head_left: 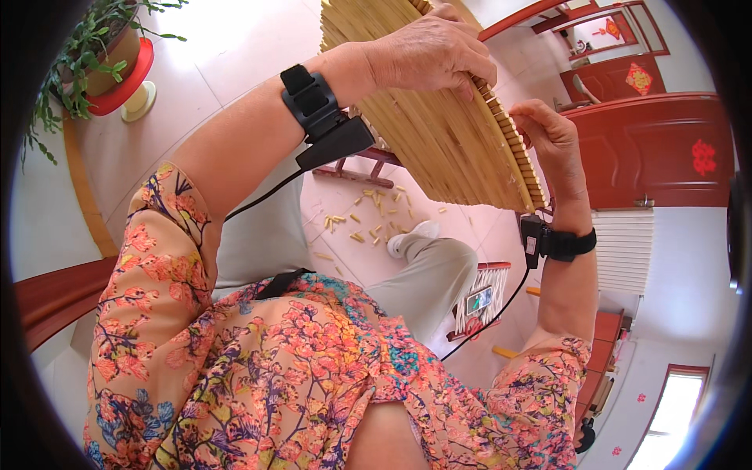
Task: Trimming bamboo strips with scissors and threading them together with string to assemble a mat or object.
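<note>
A stiff mat of yellow plant stalks (446,149), laid tightly side by side, is raised in front of me and tilted. Its right edge shows a row of cut stalk ends. My left hand (431,56) reaches across its upper part, with fingers curled over that edge and gripping it. My right hand (552,141) is beside the same edge, lower down, with thumb and forefinger drawn together close to the stalk ends. Whatever those fingertips pinch is too small or hidden to make out. Black bands with small devices circle both wrists.
Short cut stalk pieces (376,215) lie scattered on the tiled floor near my shoe. A dark red wooden stool (352,174) stands behind the mat. A stool with a corded seat (492,280) bears a phone (479,300). Far left is a potted plant (106,63); a red door (650,153) is right.
</note>
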The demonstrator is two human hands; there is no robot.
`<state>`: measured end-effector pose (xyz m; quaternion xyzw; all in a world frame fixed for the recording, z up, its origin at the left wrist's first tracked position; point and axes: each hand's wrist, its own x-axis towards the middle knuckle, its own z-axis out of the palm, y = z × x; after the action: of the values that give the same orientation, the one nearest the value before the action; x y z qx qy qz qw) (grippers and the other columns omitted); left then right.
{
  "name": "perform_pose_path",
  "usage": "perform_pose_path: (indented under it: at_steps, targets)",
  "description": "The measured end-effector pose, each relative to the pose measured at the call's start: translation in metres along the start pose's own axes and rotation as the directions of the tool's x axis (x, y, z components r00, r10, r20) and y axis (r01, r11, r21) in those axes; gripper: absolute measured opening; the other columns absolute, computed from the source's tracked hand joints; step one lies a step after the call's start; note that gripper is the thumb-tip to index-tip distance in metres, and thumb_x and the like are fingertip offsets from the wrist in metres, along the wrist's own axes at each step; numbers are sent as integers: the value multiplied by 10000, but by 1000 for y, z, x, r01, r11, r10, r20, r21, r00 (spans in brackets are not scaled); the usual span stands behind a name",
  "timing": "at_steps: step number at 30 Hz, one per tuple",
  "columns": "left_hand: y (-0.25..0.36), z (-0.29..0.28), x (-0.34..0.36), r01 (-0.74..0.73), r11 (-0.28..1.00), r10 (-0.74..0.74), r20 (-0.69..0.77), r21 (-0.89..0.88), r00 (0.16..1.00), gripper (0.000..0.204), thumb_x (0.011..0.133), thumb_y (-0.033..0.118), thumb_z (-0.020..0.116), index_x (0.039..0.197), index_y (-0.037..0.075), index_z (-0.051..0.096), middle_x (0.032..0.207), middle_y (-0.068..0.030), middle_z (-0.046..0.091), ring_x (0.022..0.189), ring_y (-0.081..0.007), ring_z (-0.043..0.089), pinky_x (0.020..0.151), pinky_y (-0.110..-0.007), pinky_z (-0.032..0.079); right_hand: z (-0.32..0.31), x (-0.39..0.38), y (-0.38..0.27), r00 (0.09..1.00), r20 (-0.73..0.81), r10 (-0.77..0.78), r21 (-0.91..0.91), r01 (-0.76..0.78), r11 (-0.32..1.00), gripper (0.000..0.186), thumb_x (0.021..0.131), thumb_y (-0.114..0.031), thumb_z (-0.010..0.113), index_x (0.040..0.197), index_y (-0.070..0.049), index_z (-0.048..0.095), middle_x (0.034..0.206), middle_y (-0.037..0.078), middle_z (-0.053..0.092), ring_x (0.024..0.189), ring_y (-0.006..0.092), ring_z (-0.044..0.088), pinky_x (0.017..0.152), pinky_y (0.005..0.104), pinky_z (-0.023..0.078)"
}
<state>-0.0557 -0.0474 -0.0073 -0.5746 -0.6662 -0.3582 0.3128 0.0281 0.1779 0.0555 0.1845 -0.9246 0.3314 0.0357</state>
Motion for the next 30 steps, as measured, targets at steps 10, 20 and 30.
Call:
perform_pose_path:
  at_steps: [10,20,30]
  targets:
    - [11,-17,15,-94,954,114,53,-284,992,204,695,26,579,824,165,654,686,19,540,785,-164,511,816,-366,295,7,-22,-20,999,-25,-46,-9,46,999,65,853,-7,547,890,-21,598,688,-21,543,607,38,475,546,186,404]
    - [22,8,11,-65,978,78,58,-198,995,181,786,126,603,949,192,644,950,43,614,1013,-123,511,1050,-471,116,2,-37,-20,998,-14,-55,-71,54,996,189,816,84,492,931,-24,596,755,13,581,675,70,534,607,204,450]
    - [28,2,11,-60,920,90,60,-388,994,144,745,42,594,801,172,621,703,43,538,826,-153,505,988,-467,154,8,-45,-19,989,18,-144,-148,145,978,182,804,86,530,946,-7,595,778,56,595,667,105,551,600,218,455]
